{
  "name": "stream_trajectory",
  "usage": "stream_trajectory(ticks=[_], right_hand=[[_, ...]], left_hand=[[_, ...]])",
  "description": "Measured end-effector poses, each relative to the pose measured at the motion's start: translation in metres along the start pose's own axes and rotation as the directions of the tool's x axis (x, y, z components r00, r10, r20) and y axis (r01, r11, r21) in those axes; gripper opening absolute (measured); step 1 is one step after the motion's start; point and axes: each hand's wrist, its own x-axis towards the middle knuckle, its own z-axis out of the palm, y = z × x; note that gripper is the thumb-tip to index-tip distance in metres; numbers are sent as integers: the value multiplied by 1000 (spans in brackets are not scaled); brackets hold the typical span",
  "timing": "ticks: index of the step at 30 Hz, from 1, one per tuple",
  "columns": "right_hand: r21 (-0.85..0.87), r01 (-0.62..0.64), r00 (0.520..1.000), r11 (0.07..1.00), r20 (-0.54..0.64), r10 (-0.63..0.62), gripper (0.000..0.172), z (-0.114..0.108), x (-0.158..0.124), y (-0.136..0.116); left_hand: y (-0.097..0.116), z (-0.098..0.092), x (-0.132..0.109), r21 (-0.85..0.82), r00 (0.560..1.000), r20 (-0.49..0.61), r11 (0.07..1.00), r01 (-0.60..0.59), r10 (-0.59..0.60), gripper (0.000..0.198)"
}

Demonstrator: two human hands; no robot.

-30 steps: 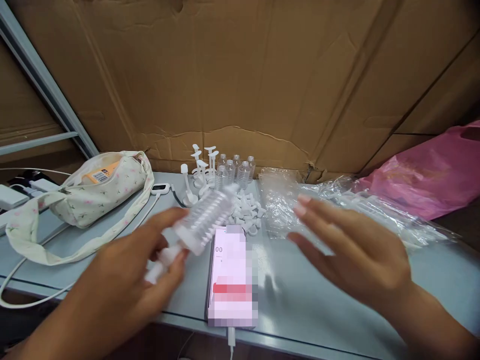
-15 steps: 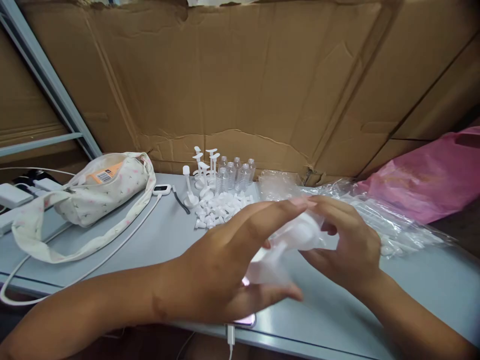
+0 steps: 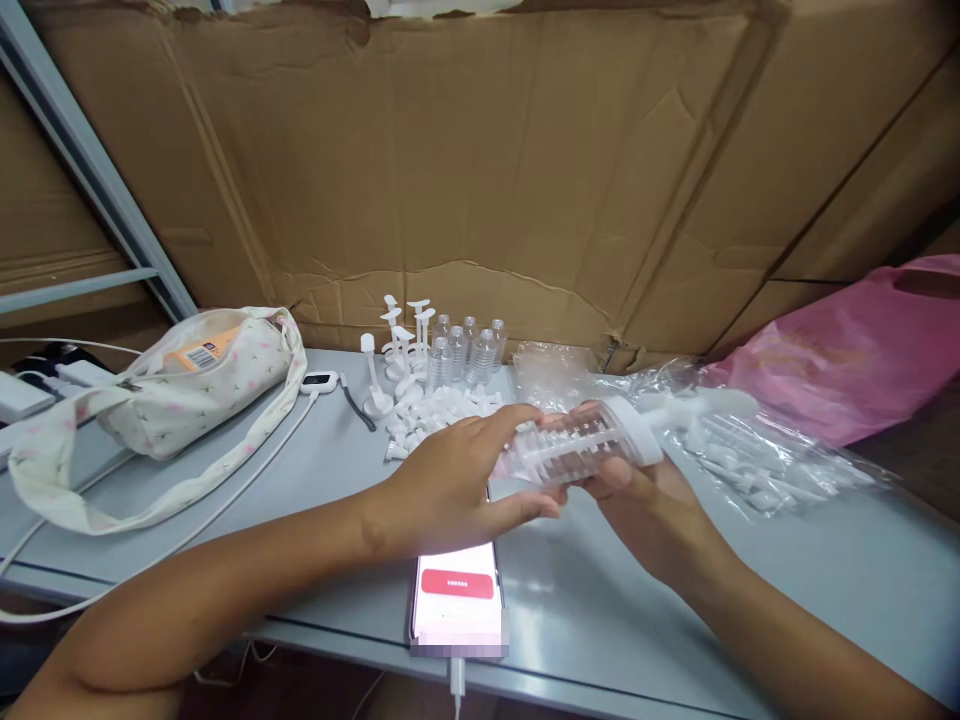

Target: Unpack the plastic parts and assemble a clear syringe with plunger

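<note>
A clear ribbed plastic bottle [image 3: 574, 447] lies tilted sideways between my hands, above the table. Its right end has a white collar [image 3: 634, 430], from which a white stem with a flat, wing-like end [image 3: 705, 408] sticks out to the right; a pale rod shows inside the bottle. My right hand [image 3: 649, 495] grips the bottle near the collar from below, thumb in front. Around the narrower left end curves my left hand [image 3: 465, 478], its thumb stretched beneath. Part of that end is hidden by the fingers.
Behind my left hand are white caps [image 3: 420, 415], clear bottles [image 3: 484, 355] and white stemmed parts [image 3: 375, 385]. A phone [image 3: 457, 595] with a cable lies in front. To the right are bagged white parts [image 3: 772, 470] and a pink bag [image 3: 847, 350]; a cloth bag [image 3: 206, 390] sits left.
The blurred white piece between my hands has turned, and the bottle with its stem now shows clearly, stem to the right. My left hand has moved up slightly, uncovering the phone.
</note>
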Motion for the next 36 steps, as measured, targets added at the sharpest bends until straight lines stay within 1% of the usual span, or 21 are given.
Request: stream_trajectory(ticks=[2,4,5,7,9,11,12,13,15,20,23,26,28,30,31,32,33,34,35,36], right_hand=[[87,-46,999,995,11,45,37,1,1,1],[130,-93,996,987,-3,94,36,3,1,2],[140,-113,993,984,-17,116,36,4,0,2],[172,-156,985,973,-52,167,36,5,-2,4],[246,-213,966,946,-91,241,34,6,-3,6],[335,-267,943,904,-105,317,30,6,-3,9],[369,-289,933,884,-98,346,28,7,-2,10],[389,-304,928,869,-84,362,27,7,-2,11],[401,-315,929,860,-54,365,27,8,-1,14],[374,-267,954,888,-31,300,28,10,-5,17],[377,-269,956,886,-7,293,29,11,-7,16],[382,-269,956,884,-2,292,31,11,-8,15],[373,-262,959,890,-5,284,32,12,-9,15],[346,-228,969,910,-13,248,28,13,-11,16],[320,-202,975,925,-20,220,25,13,-13,16],[292,-173,982,941,-24,189,25,13,-14,16],[263,-148,987,953,-25,160,28,13,-15,16],[239,-125,991,963,-24,135,31,12,-15,15],[225,-110,993,968,-22,118,32,12,-15,14],[223,-103,994,969,-22,110,30,11,-15,14]], left_hand=[[-4,5,-3,53,999,-34,998,30,-29,51],[-10,8,-5,215,995,-96,977,-10,32,49],[-14,8,-6,328,990,-112,944,-46,88,48],[-21,8,-8,542,972,-99,831,-125,211,45],[-27,6,-9,684,952,-74,709,-168,297,39],[-32,6,-10,762,931,-74,623,-179,357,34],[-34,6,-11,783,921,-78,596,-181,382,33],[-35,7,-11,792,913,-84,583,-182,400,33],[-37,11,-12,777,906,-104,602,-185,411,34],[-39,18,-15,642,924,-131,741,-198,360,45],[-38,17,-16,526,940,-135,827,-199,313,44],[-35,14,-18,364,959,-143,914,-180,246,42],[-33,15,-19,218,977,-134,966,-136,168,39],[-31,18,-20,6,991,-134,1000,-19,19,42],[-31,20,-20,-125,987,-138,990,64,-81,46],[-31,22,-20,-259,974,-131,955,145,-184,49],[-30,24,-19,-382,956,-109,899,214,-274,51],[-30,26,-18,-482,939,-73,836,263,-337,52],[-30,27,-16,-547,928,-29,784,296,-370,53],[-29,27,-15,-576,927,7,756,311,-376,55]])
